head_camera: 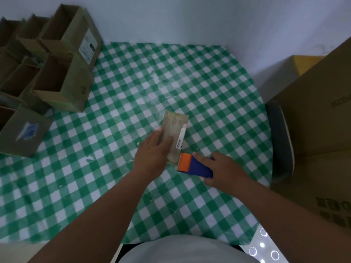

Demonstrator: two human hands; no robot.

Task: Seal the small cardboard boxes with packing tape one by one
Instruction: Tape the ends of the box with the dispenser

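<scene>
- Head view: 1 small cardboard box (175,136) lies near the middle of the green-checked tablecloth (218,95), its flaps down and a glossy strip of tape along its top.
- The left hand (153,152) presses on the box's near left side, fingers fairly straight and laid over the top, steadying it rather than clasping it.
- The right hand (222,170) grasps the blue-and-orange tape dispenser (193,166), whose orange head touches the box's near end.
- By my judgement, the strip on this box is at its end and about to be cut or pressed down.
- At far left, at least 5 open boxes (57,59) stand unsealed; 1 closed box (22,131) sits below them.
- A big carton (319,114) stands at right.
- Most of the work seems left to do.
</scene>
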